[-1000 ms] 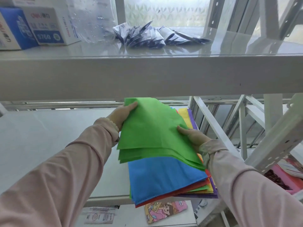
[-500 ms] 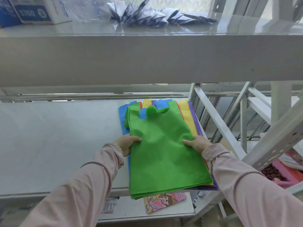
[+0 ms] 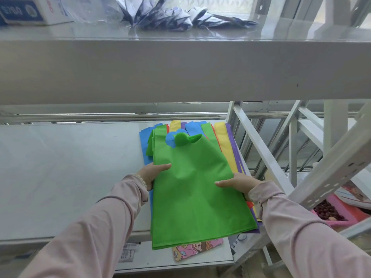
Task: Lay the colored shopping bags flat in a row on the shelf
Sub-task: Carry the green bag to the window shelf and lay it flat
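A stack of green shopping bags lies on top of a pile of colored bags in blue, yellow, purple and red, at the right end of the grey shelf. My left hand grips the green bags' left edge, thumb on top. My right hand grips their right edge, thumb on top too. The green bags' near end overhangs the shelf's front edge.
An upper shelf hangs low over the work area, bearing a box and packets. White diagonal frame struts bound the right side. A cartoon-printed item lies on the lower shelf. Bare shelf stretches left.
The green bags came down from a lifted tilt and now lie over the colored pile. Both hands slid nearer along the bags' side edges.
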